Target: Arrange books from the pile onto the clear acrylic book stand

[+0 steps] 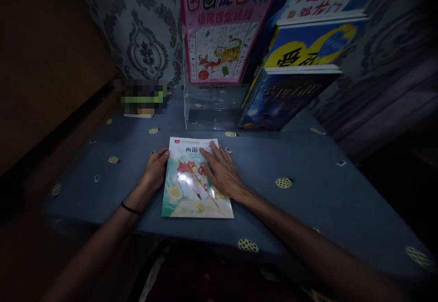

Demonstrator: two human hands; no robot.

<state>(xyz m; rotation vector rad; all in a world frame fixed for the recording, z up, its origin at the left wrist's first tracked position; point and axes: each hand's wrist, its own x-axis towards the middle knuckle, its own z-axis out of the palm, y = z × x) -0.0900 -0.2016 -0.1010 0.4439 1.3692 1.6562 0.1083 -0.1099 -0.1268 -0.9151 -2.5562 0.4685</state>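
Observation:
A thin paperback book (181,197) with a bright illustrated cover lies closed on the blue patterned tablecloth in front of me. At its left edge is my left hand (153,169), fingers curled and closed on the side of the book; the fingertips are partly hidden. My right hand (221,167) lies flat on the upper right of the cover with its fingers spread, covering part of the title. Light glares off the middle of the cover. A black band circles my left wrist.
Behind the book, a clear acrylic stand (212,119) holds a pink picture book (219,33). To its right several books stand in steps, a dark blue one (284,96) in front. A pixelated stack of items (138,115) sits at the back left. Patterned curtain (147,46) hangs behind.

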